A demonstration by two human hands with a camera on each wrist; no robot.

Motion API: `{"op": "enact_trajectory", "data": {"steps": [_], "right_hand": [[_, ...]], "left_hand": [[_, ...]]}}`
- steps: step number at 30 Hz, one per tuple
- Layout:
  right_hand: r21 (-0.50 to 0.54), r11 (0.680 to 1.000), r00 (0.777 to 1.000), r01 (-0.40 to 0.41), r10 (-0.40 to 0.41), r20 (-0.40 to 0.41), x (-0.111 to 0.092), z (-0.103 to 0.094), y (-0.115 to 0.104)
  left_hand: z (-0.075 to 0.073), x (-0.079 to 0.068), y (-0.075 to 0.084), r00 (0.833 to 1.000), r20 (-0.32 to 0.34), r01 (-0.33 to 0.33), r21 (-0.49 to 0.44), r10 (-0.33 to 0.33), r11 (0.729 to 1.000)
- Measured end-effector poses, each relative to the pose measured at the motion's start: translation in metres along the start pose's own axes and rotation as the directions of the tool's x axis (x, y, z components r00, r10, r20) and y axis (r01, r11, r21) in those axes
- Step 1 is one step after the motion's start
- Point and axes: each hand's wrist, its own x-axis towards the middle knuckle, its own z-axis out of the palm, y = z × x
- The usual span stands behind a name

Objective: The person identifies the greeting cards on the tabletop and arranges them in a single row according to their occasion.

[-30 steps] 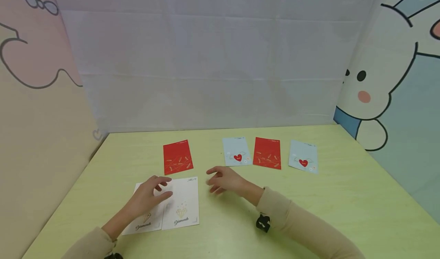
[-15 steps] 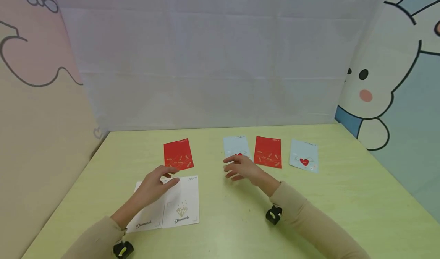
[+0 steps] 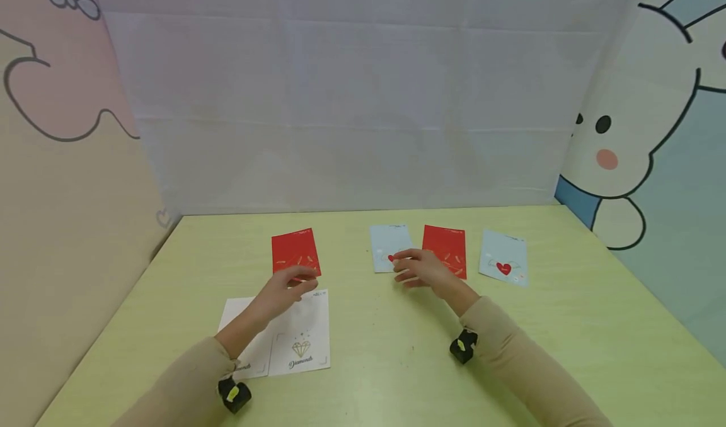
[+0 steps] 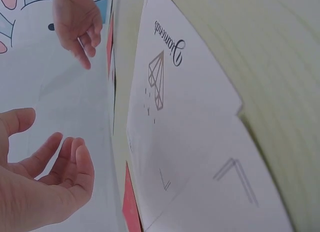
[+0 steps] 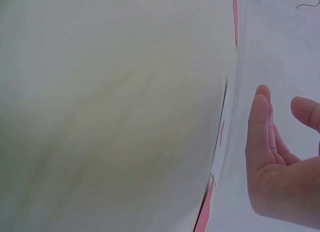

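Note:
My left hand [image 3: 286, 291] hovers over the top of two white cards marked "Diamonds" [image 3: 303, 345], near the lower edge of a red card [image 3: 295, 247]. In the left wrist view its fingers [image 4: 67, 162] are loosely bent with nothing between them. My right hand [image 3: 428, 269] hangs in front of a pale blue card with a red heart [image 3: 388, 238] and a second red card [image 3: 445, 241], partly covering both. The right wrist view shows its fingers [image 5: 260, 127] fairly straight, thumb apart, holding nothing.
Another pale blue heart card [image 3: 503, 257] lies at the right of the back row. All the cards rest on a light yellow-green table [image 3: 397, 376]. A white cloth [image 3: 363, 99] hangs behind it, with cartoon-printed walls on both sides.
Both hands have moved right and farther toward the back of the table. The left went from the white cards to the red card's edge. The cards lie where they were.

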Motion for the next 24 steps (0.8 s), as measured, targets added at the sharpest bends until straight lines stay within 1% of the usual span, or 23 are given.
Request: {"op": "enact_trajectory", "data": {"steps": [1, 4, 7, 12, 17, 20, 24], "right_hand": [[0.002, 1.000, 1.000, -0.002, 0.002, -0.009, 0.001, -0.002, 0.001], [0.013, 1.000, 0.999, -0.013, 0.014, -0.036, 0.002, -0.007, 0.002], [0.023, 0.999, 0.998, -0.022, 0.024, -0.064, 0.004, -0.014, 0.002], [0.053, 0.998, 0.993, -0.036, 0.042, -0.110, 0.009, -0.023, 0.003], [0.072, 0.996, 0.985, -0.050, 0.061, -0.164, 0.015, -0.032, 0.006], [0.083, 0.994, 0.979, -0.066, 0.080, -0.187, 0.019, -0.036, 0.007], [0.102, 0.990, 0.971, -0.093, 0.113, -0.211, 0.023, -0.039, 0.007]], "left_hand": [[0.002, 0.001, 0.001, 1.000, 0.010, 0.007, -0.015, -0.007, 1.000], [0.010, 0.004, 0.003, 0.999, 0.040, 0.005, -0.021, -0.004, 1.000], [0.016, 0.007, 0.007, 0.998, 0.057, 0.010, -0.033, -0.008, 0.999], [0.024, 0.015, 0.013, 0.996, 0.071, 0.053, -0.069, -0.048, 0.996], [0.032, 0.027, 0.017, 0.993, 0.085, 0.089, -0.104, -0.080, 0.991], [0.037, 0.035, 0.018, 0.992, 0.089, 0.096, -0.098, -0.088, 0.991], [0.044, 0.046, 0.020, 0.991, 0.088, 0.106, -0.066, -0.100, 0.992]]}}
